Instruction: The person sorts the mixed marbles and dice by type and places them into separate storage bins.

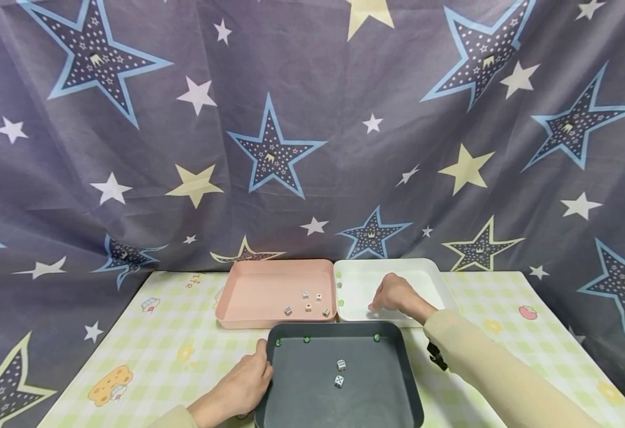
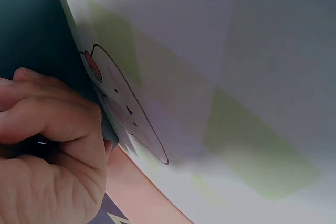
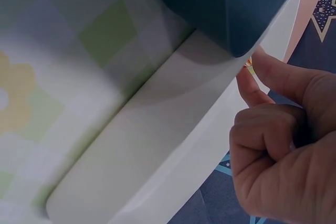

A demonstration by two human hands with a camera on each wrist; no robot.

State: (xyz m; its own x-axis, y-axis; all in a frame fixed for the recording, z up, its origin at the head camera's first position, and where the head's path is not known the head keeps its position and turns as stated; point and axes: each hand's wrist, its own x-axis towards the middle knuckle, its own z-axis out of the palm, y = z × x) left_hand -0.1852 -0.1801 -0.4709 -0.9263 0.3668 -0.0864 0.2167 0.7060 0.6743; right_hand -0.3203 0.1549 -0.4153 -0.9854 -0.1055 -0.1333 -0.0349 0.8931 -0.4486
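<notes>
I inspected the small piece (image 3: 248, 63) first: in the right wrist view it shows orange and green between thumb and forefinger, too small and too covered for me to state its form. It is low over the white tray (image 1: 360, 279), near that tray's near side. Three pale greenish pieces (image 1: 341, 303) lie along the same tray's left wall. The dark tray (image 1: 366, 404) carries two white dice (image 1: 341, 365) with dark pips, lying just beside each other near mid-floor, and three green pieces (image 1: 377, 337) by its far wall, two toward the left and one toward the right. Five white dice lie in the right half of the pink tray (image 1: 258, 291).

Edges: the pink and white trays stand side by side; the dark tray sits just in front, and I cannot tell whether it touches them. White tray floor extends beyond and to the right of the hand up to the rim. Checked cloth on the bench (image 1: 157, 345) flanks the trays both sides.

Left grip (image 1: 242, 380): curled on the dark tray's left wall, grasping it. Right grip (image 1: 398, 292): nearly closed at the fingertips, pinching the small piece; remaining fingers folded toward the palm.
</notes>
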